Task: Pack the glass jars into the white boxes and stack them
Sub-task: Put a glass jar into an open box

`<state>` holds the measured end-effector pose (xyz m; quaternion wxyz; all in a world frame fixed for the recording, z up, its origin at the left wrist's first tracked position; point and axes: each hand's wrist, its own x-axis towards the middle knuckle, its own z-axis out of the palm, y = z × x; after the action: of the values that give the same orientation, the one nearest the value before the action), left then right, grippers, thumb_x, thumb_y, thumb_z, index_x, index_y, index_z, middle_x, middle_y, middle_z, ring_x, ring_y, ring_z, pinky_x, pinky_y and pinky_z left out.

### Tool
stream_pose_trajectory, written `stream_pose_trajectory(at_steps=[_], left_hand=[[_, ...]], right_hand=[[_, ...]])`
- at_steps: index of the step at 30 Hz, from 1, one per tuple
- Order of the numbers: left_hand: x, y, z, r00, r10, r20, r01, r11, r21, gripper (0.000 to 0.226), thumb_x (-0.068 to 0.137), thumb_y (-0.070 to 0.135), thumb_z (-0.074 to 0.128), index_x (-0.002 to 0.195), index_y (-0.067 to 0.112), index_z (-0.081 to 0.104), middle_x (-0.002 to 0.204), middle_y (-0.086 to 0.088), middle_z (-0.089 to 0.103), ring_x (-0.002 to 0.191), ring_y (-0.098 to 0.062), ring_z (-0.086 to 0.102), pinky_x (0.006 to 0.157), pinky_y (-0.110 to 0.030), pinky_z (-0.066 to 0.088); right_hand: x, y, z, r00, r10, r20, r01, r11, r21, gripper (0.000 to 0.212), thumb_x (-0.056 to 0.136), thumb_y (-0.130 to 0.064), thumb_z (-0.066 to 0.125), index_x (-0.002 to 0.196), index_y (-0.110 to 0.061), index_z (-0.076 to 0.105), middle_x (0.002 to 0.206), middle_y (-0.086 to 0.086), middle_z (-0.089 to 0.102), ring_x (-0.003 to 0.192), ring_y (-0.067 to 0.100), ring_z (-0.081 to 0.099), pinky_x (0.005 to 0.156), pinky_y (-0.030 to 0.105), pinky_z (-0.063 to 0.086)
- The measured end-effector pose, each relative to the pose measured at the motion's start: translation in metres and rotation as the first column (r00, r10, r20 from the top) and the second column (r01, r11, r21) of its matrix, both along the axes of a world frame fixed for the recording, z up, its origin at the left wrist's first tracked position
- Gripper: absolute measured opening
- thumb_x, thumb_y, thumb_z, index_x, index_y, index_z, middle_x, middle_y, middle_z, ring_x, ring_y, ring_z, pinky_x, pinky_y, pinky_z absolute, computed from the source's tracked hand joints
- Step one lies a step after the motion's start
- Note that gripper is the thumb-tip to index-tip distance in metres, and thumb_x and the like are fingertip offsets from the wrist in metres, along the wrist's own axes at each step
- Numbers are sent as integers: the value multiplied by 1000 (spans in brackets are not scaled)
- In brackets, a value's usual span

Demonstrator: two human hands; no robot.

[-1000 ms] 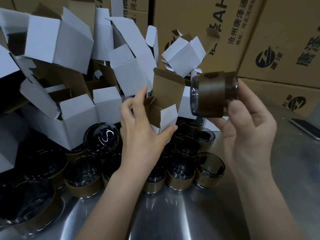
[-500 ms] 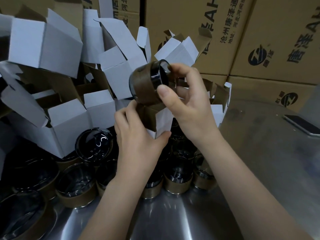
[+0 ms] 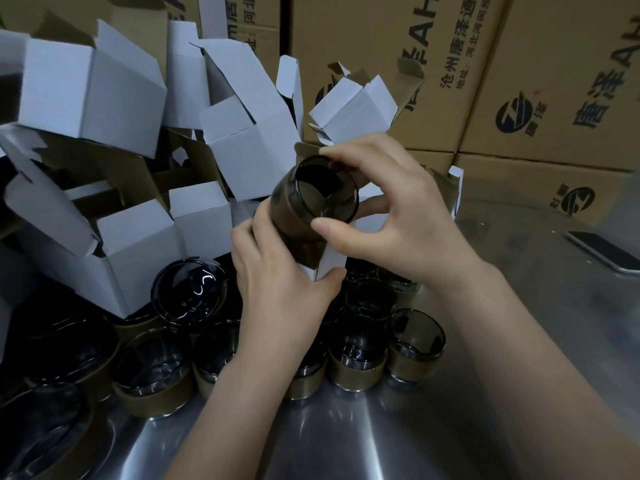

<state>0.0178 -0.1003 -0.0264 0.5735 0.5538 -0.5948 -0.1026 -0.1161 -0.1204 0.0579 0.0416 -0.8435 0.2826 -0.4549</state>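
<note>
Glass jars (image 3: 356,355) crowd the steel table (image 3: 381,427) nearest. Above them the left hand (image 3: 277,292) grips a white box (image 3: 329,265); the right hand (image 3: 398,220) pinches a tilted dark jar (image 3: 311,199) by its rim — base seemingly inside the box mouth. Open white boxes (image 3: 104,91) heap behind.

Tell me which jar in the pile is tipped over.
The jar just left of the left hand: it lies tipped, round face toward the camera; the rest stand upright.
</note>
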Motion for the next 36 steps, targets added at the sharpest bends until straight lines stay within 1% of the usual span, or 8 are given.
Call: stream_pose_trajectory(at_steps=[6,11,15,18,21,24,32,36], left_hand=[[-1,-1,-1,999,-32,-36,34,999,36,110,61,22,89,146,26,20,135,5,23,133,-21,29,112,-45,35],[1,-2,0,996,-79,-41,80,996,33,109,60,26,89,144,30,20,130,11,21,133,-18,28,111,-40,35],[0,-1,-1,995,-94,-17,94,995,19,105,62,25,88,143,31,22,133,12,22,132,-14,29,107,-31,33],[-1,0,-1,995,-97,-6,97,995,13,103,64,22,86,143,33,22,133,15,22,131,-11,26,107,-30,31],[-2,0,-1,995,-101,-5,101,995,16,102,66,22,85,145,32,22,133,16,22,130,-9,26,107,-29,30],[-2,0,-1,994,-107,4,107,994,14,102,67,21,85,145,34,21,132,19,21,130,-8,26,106,-27,29],[-1,0,-1,994,-104,24,105,995,-2,109,66,23,85,146,41,14,126,23,19,129,-9,28,105,-29,34],[-1,0,-2,994,-112,19,112,994,-5,113,66,23,86,145,47,9,120,28,15,124,-2,25,100,-25,31]], right_hand=[[6,6,15,991,-88,-97,98,989,108,56,75,-34,71,127,-14,62,106,0,57,99,9,55,84,36,53],[9,8,34,953,-168,-253,220,957,192,40,71,-41,68,104,-18,71,95,3,63,91,13,56,81,41,52],[18,5,45,857,-226,-463,340,923,178,40,73,-38,68,94,-3,68,78,13,60,67,21,48,60,40,42],[28,6,46,808,-196,-556,373,901,223,32,74,-32,68,78,-2,61,61,6,47,57,19,39,51,34,31],[33,5,45,755,-176,-632,389,895,216,28,76,-32,70,96,-13,64,83,3,65,72,18,58,58,35,48],[33,2,47,718,-151,-679,412,879,240,42,76,-37,75,109,-22,54,102,-2,60,89,16,57,68,34,50],[44,-7,52,604,-97,-791,424,880,216,41,77,-37,78,102,-22,49,92,-4,55,78,14,51,56,30,36],[48,-7,50,576,-93,-812,426,882,201,36,79,-36,77,94,-21,48,91,-4,54,73,13,48,53,28,32]])
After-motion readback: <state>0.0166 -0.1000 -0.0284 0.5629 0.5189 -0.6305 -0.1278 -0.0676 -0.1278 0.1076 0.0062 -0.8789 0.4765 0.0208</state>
